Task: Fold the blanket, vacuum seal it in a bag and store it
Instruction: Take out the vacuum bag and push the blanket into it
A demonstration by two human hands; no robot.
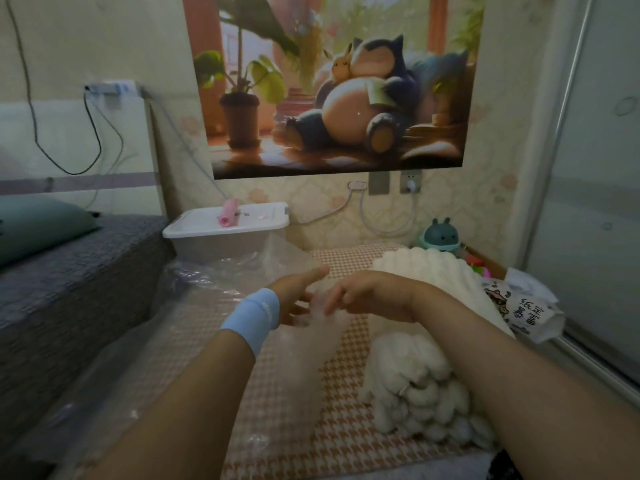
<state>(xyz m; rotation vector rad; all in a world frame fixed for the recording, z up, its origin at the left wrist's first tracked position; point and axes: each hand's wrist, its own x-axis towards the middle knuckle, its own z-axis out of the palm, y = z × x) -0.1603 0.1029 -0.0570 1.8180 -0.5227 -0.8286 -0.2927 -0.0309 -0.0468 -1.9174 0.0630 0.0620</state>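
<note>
Blur and glare make the clear bag [207, 275] hard to trace: its edges fade into the checked mat [294, 403], and its mouth cannot be found. The right forearm crosses the blanket [426, 386] and hides its middle; the frame's bottom edge cuts off both arms.

Left hand [298, 296], blue wristband [252, 315] on its wrist, is just left of the blanket, with fingers straight and spread and thumb out, touching the raised film of the bag. Right hand [367, 296] hangs over the blanket's left edge, its fingers [334, 304] loosely bent down onto the same film. Whether they pinch it cannot be told.

The blanket is white, knobbly and folded. It lies on the mat with its long axis running from the viewer toward the wall. The bag spreads crumpled to the blanket's left. A green round toy [439, 235] stands just beyond the blanket's far end, a printed white sack [523, 306] is just to its right, and a white lidded box [225, 226] lies beyond it to the left.
</note>
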